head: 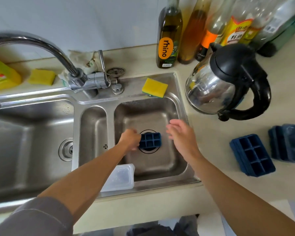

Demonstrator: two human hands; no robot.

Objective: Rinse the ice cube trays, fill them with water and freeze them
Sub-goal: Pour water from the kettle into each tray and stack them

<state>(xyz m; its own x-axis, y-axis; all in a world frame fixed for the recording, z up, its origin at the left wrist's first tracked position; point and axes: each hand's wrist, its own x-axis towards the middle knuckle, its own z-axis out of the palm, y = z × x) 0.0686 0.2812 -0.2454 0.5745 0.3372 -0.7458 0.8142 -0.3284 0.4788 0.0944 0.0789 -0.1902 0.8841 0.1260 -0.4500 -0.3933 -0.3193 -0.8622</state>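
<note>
**Left hand on tray in the sink, right hand free**

Your left hand [130, 140] has its fingers curled round the left end of a blue ice cube tray [151, 141], cups facing up. The tray sits low in the right basin of the sink [160, 184], right over the drain ring. It's slightly blurred, so you can't tell if the tray touches the basin floor.

Your right hand [181, 136] is spread loose with the fingers relaxed and nothing in it. It hangs above the basin's right side, near the tray but apart from it.

A second blue tray [252, 155] lies on the desk [211, 142] right of the sink, with a stack of more trays [288, 144] just beside it. A steel kettle [228, 82] stands behind them. A yellow sponge [154, 87] rests on the sink's back rim, and a clear plastic lid [120, 178] is at its front rim. The faucet [41, 46] spout swings off to the left.
</note>
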